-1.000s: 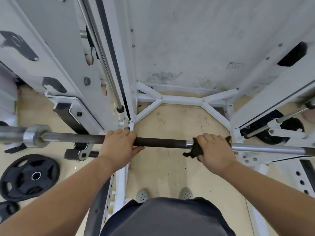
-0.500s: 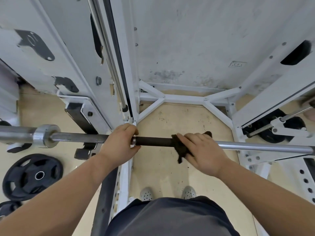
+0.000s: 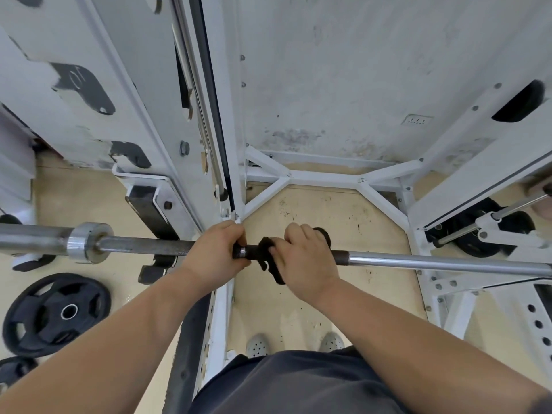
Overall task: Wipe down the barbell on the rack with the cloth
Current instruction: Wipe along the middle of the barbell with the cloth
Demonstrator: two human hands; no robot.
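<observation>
Pale tan gym floor (image 3: 313, 222), scuffed, seen from above; two perforated shoes (image 3: 257, 345) at the near edge.

- Left hand (image 3: 215, 252): forearm stretched forward, knuckles up, fingers (image 3: 231, 231) curled over and clamped on the bare bar.
- Right hand (image 3: 304, 261): same overhand pose, just beside the left with a short length of bar showing between; fingers (image 3: 295, 231) wrapped round the cloth, pressing it to the shaft.
- Cloth (image 3: 264, 252): black, soft and light by the look; bunched on the bar, one tail hanging below. Best held wrapped fully round the shaft.
- Barbell (image 3: 418, 259): level across the white rack (image 3: 328, 176), dark left of the hands, bright steel to the right. Judged heavy and rigid; no lifting needed, only steadying. The polished stretch is probably slick.
- Weight plate (image 3: 56, 313): black, flat on the floor, far left.
- Wall (image 3: 343, 70): stained white, behind the rack base.
</observation>
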